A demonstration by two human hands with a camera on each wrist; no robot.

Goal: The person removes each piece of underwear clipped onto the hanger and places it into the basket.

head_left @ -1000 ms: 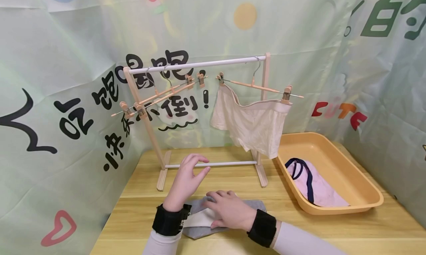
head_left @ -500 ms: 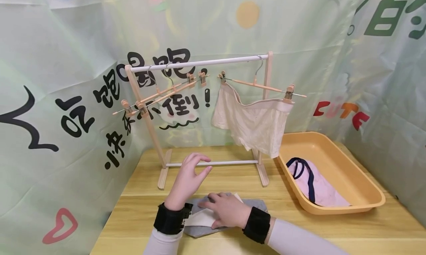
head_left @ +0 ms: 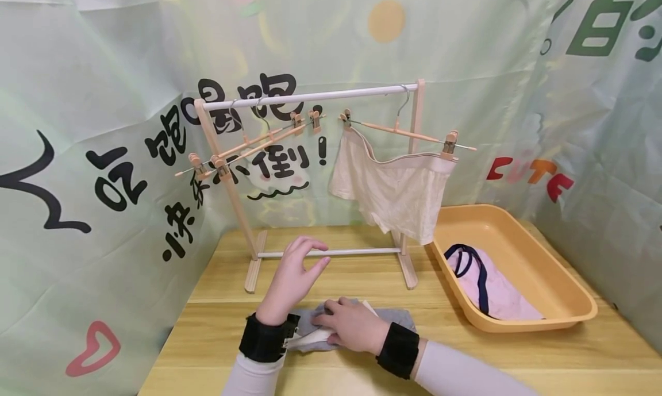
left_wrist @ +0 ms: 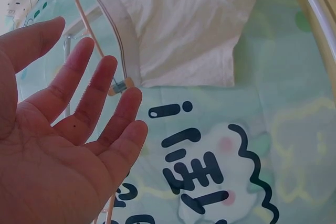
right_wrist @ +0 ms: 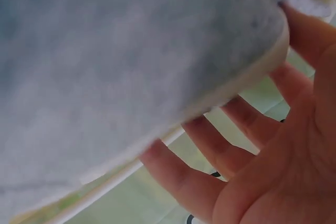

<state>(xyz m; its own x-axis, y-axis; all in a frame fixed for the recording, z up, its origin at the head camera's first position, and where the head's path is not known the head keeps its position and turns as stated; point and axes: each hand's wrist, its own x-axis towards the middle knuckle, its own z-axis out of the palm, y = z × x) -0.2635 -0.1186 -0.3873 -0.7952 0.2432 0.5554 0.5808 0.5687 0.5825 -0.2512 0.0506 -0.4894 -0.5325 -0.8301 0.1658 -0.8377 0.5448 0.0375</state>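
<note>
On the table in front of me lies a folded grey cloth garment [head_left: 395, 318] with a white band [head_left: 304, 339]. My right hand [head_left: 357, 326] grips it from above, fingers bent at the white band. In the right wrist view the grey cloth [right_wrist: 115, 72] fills much of the picture, and the fingertips sit along its pale edge. My left hand [head_left: 291, 278] hovers beyond the garment's left end, holding nothing. Its palm shows in the left wrist view, fingers [left_wrist: 86, 108] spread and slightly bent. Part of the garment is hidden under my right hand.
A wooden rack [head_left: 310, 99] stands behind my hands. Cream shorts [head_left: 398, 183] hang from a clip hanger [head_left: 383, 130] at its right; two more clip hangers [head_left: 258, 146] hang at left. The orange tray [head_left: 522, 229] at right holds a pink cloth [head_left: 496, 289] with navy straps.
The near edge of the grey garment has been drawn up and away from me under my right hand, which bends more around it. My left hand stays in place.
</note>
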